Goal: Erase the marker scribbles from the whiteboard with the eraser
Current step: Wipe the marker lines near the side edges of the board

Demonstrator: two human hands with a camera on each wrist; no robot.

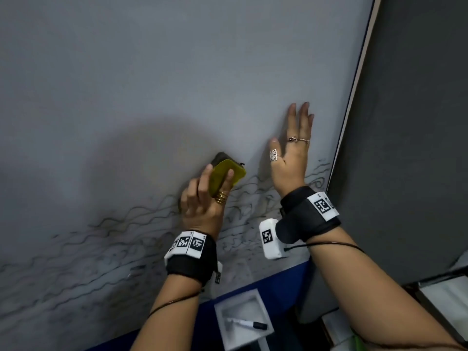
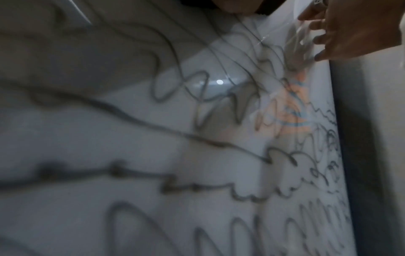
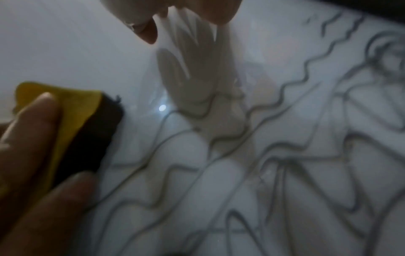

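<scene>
- The eraser (image 1: pixel 226 176) (yellow back, dark felt face) is gripped in the left hand (image 1: pixel 202 201), fingers curled over the yellow back and thumb on the near edge; the felt face is pressed against the whiteboard (image 1: pixel 177 72).
- The right hand (image 1: pixel 293 153) is laid flat on the whiteboard, fingers straight and together, nothing held; it sits just right of the eraser, near the board's right frame.
- The marker scribbles (image 1: pixel 106 236) are seen as wavy dark lines in a band across the lower part of the board, running from the far left edge to the right frame (the upper board shows no lines).
- Key relation: the eraser lies at the top edge of the scribble band, so the remaining ink is below it and to both sides. The eraser's long axis is tilted, running up and to the right.
- In the right wrist view the eraser's dark edge (image 3: pixel 94 138) is just left of the nearest wavy lines (image 3: pixel 219 138), not yet over them.
- The left hand is judged the working hand; the right appears only to brace the board.
- Progress is judged early to middling: most of the band is still to be wiped.
- A marker (image 1: pixel 247 323) lies in a white tray (image 1: pixel 222 307) below the board, untouched.
</scene>
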